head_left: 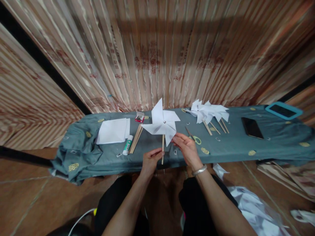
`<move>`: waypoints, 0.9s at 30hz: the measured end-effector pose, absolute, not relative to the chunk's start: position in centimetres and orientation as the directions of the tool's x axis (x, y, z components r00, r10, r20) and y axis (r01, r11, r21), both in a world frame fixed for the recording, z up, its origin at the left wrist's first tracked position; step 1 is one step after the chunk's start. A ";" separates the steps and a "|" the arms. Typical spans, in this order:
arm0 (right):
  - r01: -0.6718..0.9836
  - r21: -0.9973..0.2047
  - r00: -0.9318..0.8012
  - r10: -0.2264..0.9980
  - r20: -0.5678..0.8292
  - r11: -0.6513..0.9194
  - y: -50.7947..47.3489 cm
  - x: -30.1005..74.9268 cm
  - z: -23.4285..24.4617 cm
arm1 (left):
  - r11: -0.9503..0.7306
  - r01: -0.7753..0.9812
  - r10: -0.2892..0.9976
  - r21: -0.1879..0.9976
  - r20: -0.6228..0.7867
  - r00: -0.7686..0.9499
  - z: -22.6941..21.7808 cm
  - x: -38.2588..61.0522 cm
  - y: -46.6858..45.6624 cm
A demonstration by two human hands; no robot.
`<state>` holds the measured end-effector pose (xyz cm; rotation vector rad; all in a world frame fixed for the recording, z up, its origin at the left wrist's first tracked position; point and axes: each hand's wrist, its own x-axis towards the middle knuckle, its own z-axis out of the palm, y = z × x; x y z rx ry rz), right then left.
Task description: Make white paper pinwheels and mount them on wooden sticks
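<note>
A white paper pinwheel (161, 119) stands upright in front of me, a small pin at its centre. My left hand (150, 160) pinches the lower part of its wooden stick (162, 144). With thumb and fingers, my right hand (187, 149) grips the tip of the lower paper blade. Just beyond that hand lie scissors (197, 140) with light green handles. To the left are several loose wooden sticks (136, 139), a glue stick (127, 145) and a small red box of pins (139, 118).
White paper sheets (112, 131) lie at the left of the cloth-covered bench (147, 164). Several finished pinwheels (209, 110) lie right of centre, then a black phone (252, 127) and a blue-framed tablet (284, 110). A bag of folded white paper (256, 209) sits on the floor.
</note>
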<state>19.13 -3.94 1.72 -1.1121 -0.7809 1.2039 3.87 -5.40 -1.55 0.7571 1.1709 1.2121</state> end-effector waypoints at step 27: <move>0.403 -0.887 0.289 0.888 0.357 0.226 -2.1 23.5 1.8 | 0.253 -0.252 0.966 0.934 -0.257 0.018 -2.7 3.9 -4.8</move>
